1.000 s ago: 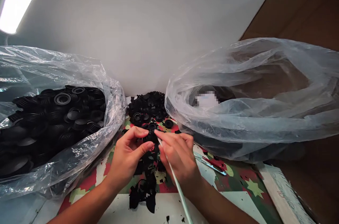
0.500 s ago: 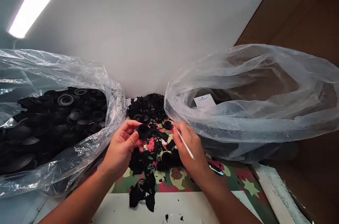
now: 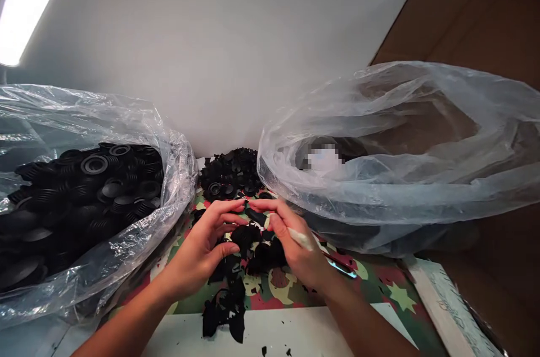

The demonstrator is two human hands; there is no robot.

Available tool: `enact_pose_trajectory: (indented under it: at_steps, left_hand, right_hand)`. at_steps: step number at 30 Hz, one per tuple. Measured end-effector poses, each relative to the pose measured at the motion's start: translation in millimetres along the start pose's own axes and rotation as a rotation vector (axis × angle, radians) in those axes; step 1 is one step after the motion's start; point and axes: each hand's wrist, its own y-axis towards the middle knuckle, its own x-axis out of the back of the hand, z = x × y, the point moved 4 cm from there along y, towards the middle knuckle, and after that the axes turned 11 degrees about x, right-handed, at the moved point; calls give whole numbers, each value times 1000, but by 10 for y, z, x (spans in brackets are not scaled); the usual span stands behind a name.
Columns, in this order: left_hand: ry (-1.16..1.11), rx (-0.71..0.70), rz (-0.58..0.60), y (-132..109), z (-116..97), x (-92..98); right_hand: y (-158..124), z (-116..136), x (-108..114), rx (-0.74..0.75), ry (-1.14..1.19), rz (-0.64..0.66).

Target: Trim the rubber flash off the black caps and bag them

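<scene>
My left hand and my right hand meet over a heap of black rubber scraps on a camouflage-patterned cloth. The fingertips of both hands pinch a small black rubber part between them. My right hand also grips a thin white stick that runs across its palm. Behind the hands lies a pile of small black rubber parts against the wall.
A clear plastic bag at the left is full of black ribbed rubber discs. A larger clear bag at the right holds a white label. Red-handled snips lie by my right wrist. White board lies in front.
My hands had parted, the left holding a black disc and the right reaching back; now they have come together again, lower, and the stick has swung flat in my right hand.
</scene>
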Motion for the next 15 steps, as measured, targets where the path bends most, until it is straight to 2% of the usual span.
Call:
enact_pose_trajectory:
  at_steps: [2, 5, 9, 12, 15]
  left_hand:
    - [10, -19, 9, -18, -18, -18]
    - [43, -60, 13, -46, -60, -34]
    - [65, -92, 2, -56, -94, -41]
    - [85, 1, -24, -16, -40, -39]
    - [174, 89, -50, 36, 22, -47]
  right_hand:
    - [13, 35, -60, 34, -83, 98]
    - [17, 59, -135, 56, -168, 141]
    - [6, 45, -186, 110, -232, 58]
    - [-13, 56, -205, 178, -263, -51]
    - [-37, 80, -245, 213, -236, -89]
